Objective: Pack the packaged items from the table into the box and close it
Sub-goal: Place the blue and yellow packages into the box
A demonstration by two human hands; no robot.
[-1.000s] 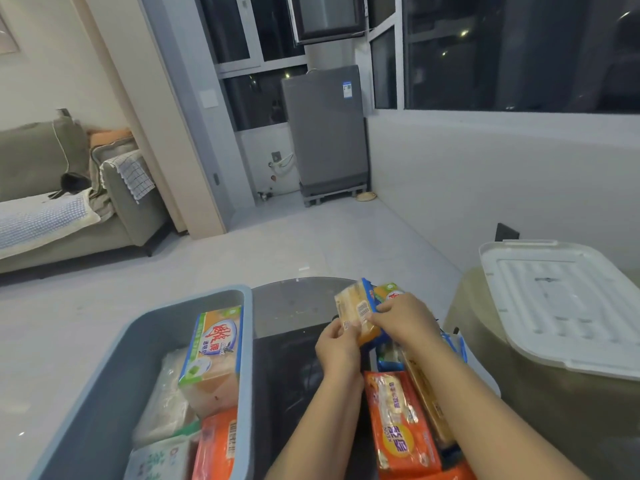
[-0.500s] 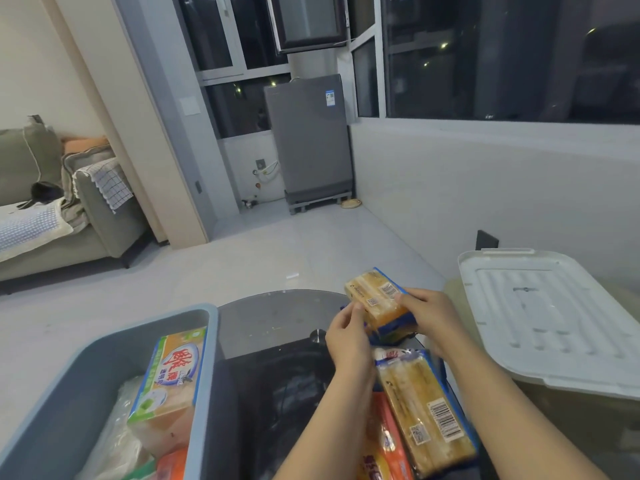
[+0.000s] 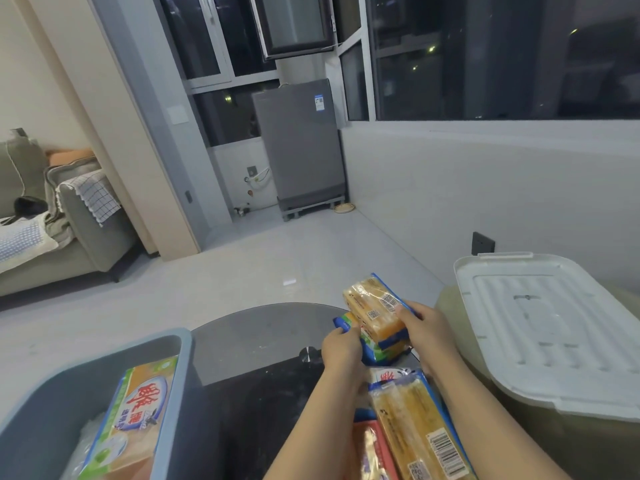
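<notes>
My right hand (image 3: 427,329) grips a yellow soap pack with a blue edge (image 3: 374,308), lifted and tilted above the table's far side. Under it lies a green-and-blue pack (image 3: 372,344), whose near corner my left hand (image 3: 341,346) pinches. More packs lie nearer me on the dark round table (image 3: 256,341): a long yellow pack with barcodes (image 3: 415,424) and an orange-red one (image 3: 375,452). The blue-grey box (image 3: 173,368) stands at lower left and holds a green-and-orange soap pack (image 3: 135,410) and a clear bag (image 3: 86,434). Its white lid (image 3: 554,327) lies at right.
The lid rests on a beige rounded seat (image 3: 457,344) beside the table. Beyond the table is open tiled floor (image 3: 242,271), a grey appliance (image 3: 298,143) by the window, and a sofa (image 3: 69,223) at far left.
My right hand alone now holds the yellow pack; my left hand let go of it and dropped to the green-and-blue pack beneath. The view shifted left and closer.
</notes>
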